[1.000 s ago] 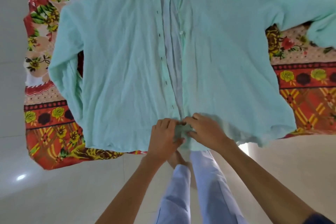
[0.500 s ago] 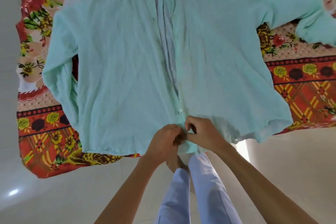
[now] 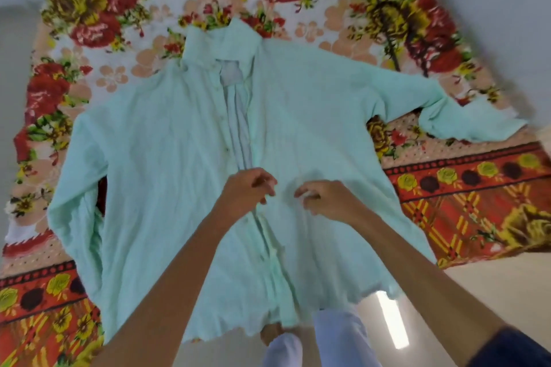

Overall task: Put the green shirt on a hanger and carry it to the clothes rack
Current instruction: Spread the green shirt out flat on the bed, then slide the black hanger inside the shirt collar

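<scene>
The pale green shirt point(image 3: 167, 158) lies flat and face up on a flowered blanket, collar at the far end, sleeves spread to both sides. Its front is closed at the bottom and still open from the middle up to the collar. My left hand point(image 3: 247, 188) pinches the left front edge at mid-placket. My right hand point(image 3: 322, 198) pinches the right front edge just beside it. No hanger or clothes rack is in view.
The flowered red, orange and white blanket point(image 3: 465, 188) covers the pale tiled floor point(image 3: 492, 286). My legs in light trousers point(image 3: 337, 337) stand at the shirt's hem. A grey wall rises at the far right.
Both hands have moved from the hem up the placket to the middle of the shirt. The view has tilted, so the collar now shows.
</scene>
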